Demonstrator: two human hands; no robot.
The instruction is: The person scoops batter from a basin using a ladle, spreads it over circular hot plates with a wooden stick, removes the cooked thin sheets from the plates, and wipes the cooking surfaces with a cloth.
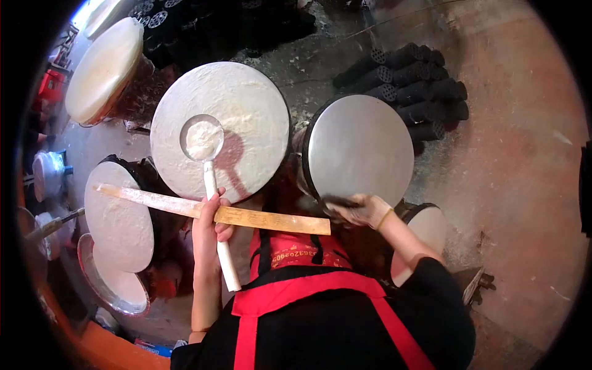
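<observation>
My left hand (213, 225) is closed around the white handle of a ladle (210, 179) and a long flat wooden strip (265, 219) that crosses it. White batter fills the ladle's bowl, which is over a round griddle (259, 123) coated in a pale layer. One end of the strip is dusted white. My right hand (364, 211), in a pale glove, is at the near edge of a bare grey metal griddle (364, 148). Its fingers close on a dark, blurred object (339, 201) whose kind I cannot make out.
Black honeycomb coal briquettes (419, 86) are stacked behind the bare griddle. More pale-coated round surfaces (120, 216) stand on the left, one tilted (105, 71) at the upper left. Another pale round surface (422, 231) is below my right forearm.
</observation>
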